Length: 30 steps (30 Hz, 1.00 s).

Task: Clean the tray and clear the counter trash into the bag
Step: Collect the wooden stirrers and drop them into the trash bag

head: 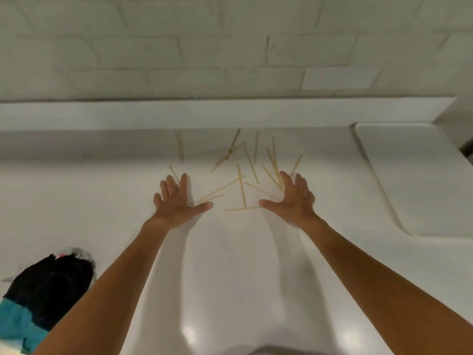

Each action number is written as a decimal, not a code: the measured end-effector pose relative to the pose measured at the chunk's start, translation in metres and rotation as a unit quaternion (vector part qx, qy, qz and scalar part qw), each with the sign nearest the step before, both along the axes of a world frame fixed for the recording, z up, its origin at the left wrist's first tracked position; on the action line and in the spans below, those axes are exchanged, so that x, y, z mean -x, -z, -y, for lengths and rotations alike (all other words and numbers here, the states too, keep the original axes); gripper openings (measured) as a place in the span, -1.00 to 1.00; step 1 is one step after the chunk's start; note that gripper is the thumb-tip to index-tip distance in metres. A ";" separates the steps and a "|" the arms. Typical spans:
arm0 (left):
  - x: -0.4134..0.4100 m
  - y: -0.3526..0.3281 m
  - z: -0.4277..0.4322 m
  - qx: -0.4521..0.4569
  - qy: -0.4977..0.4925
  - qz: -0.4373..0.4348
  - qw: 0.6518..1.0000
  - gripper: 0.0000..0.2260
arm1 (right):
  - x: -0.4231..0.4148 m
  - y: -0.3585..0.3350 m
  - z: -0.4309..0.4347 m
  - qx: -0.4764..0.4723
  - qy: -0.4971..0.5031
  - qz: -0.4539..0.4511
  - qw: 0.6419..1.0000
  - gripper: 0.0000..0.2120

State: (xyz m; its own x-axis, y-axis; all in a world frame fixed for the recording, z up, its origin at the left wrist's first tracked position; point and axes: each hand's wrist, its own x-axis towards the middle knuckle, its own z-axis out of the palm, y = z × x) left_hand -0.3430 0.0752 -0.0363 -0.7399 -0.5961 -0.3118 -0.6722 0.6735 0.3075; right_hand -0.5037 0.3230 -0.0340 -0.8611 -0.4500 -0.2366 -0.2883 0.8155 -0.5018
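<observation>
Pale pasta sticks [240, 180] strewn across white counter [230, 265].
Left hand [176, 201] and right hand [293, 199] flank them, fingers [183, 181] splayed, empty, likely to rake them together.

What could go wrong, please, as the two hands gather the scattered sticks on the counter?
The sticks reach back to the ledge, beyond the left hand and right hand, so one sweep may miss some. They look thin; pressing could snap them. The bag sits well off to the left, so carried sticks may drop on the way.
</observation>
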 end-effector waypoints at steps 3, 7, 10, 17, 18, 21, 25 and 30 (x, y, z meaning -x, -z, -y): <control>0.016 0.006 0.017 0.012 0.010 -0.025 1.000 0.00 | 0.010 0.005 0.016 0.007 -0.022 -0.020 1.000 0.02; 0.039 0.006 0.041 0.011 0.023 -0.068 0.997 -0.01 | 0.022 0.006 0.030 0.042 -0.038 -0.037 0.998 -0.04; 0.056 0.009 0.055 -0.008 0.027 -0.103 0.994 -0.02 | 0.030 0.004 0.038 0.076 -0.033 -0.045 0.996 -0.10; 0.093 0.009 0.072 -0.044 0.042 -0.156 0.986 -0.18 | 0.046 0.007 0.054 0.147 0.022 -0.002 0.989 -0.32; 0.098 0.009 0.069 -0.051 0.043 -0.177 0.982 -0.26 | 0.046 0.007 0.056 0.156 0.025 -0.009 0.987 -0.37; 0.104 0.009 0.054 -0.057 0.071 -0.241 0.966 -0.49 | 0.041 0.004 0.060 0.173 0.028 -0.031 0.984 -0.55; 0.106 0.012 0.033 -0.005 0.113 -0.278 0.954 -0.82 | 0.031 0.001 0.063 0.164 0.041 -0.054 0.984 -0.84; 0.093 0.011 0.009 -0.008 0.086 -0.281 0.956 -0.89 | 0.026 -0.003 0.057 0.103 0.053 -0.071 0.991 -0.89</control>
